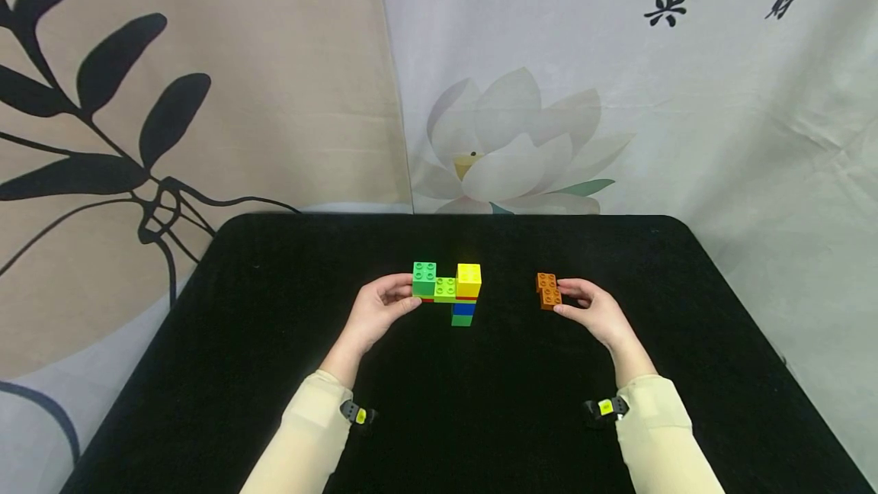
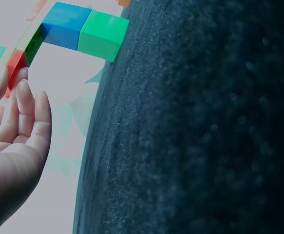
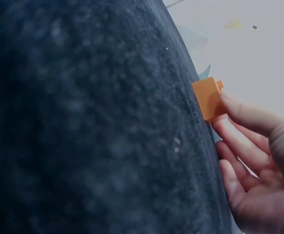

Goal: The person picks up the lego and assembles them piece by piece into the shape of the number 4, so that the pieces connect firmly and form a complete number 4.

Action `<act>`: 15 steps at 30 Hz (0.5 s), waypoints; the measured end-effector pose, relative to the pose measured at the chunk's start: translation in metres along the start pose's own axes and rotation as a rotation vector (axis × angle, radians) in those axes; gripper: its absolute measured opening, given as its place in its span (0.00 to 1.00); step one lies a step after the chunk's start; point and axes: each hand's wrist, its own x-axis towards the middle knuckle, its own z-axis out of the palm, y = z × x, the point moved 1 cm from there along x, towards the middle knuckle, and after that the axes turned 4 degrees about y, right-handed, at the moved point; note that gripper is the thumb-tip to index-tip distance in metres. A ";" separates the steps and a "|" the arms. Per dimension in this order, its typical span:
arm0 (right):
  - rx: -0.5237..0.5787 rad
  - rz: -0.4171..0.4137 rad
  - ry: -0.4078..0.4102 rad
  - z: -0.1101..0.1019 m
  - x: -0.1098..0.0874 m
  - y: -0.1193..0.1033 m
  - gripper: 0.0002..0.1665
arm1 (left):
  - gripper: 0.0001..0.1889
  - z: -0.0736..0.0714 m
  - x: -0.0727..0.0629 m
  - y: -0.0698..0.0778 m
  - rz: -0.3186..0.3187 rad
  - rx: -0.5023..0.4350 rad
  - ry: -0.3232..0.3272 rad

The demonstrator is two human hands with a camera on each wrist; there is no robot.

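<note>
In the head view my left hand (image 1: 380, 307) pinches the left end of a built toy-brick structure (image 1: 444, 290). Its top carries a green brick (image 1: 424, 277), a lime brick (image 1: 444, 296) and a yellow brick (image 1: 469, 279). Beneath the yellow end, a blue brick (image 2: 66, 25) and a green brick (image 2: 103, 34) form a leg. The left wrist view shows thumb and fingertip on a red piece (image 2: 16, 63). Over on the right, my right hand (image 1: 595, 312) pinches two staggered orange bricks (image 1: 551, 297) by their right side, thumb at the near edge.
A black cloth-covered table (image 1: 439, 410) spreads under both hands. Behind its far edge hangs a pale backdrop (image 1: 309, 97) printed with dark leaves, a lotus and characters. Dark wrist cameras (image 1: 358, 412) sit on both cuffs.
</note>
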 end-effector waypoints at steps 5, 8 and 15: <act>-0.025 0.004 0.023 0.001 0.001 0.000 0.25 | 0.17 0.000 0.001 0.000 0.004 0.002 0.001; -0.034 -0.003 0.034 0.002 0.002 0.001 0.24 | 0.17 0.000 0.001 0.000 0.005 0.004 0.000; -0.042 0.002 0.042 0.004 0.003 0.001 0.22 | 0.18 0.000 -0.001 0.001 -0.011 0.014 0.000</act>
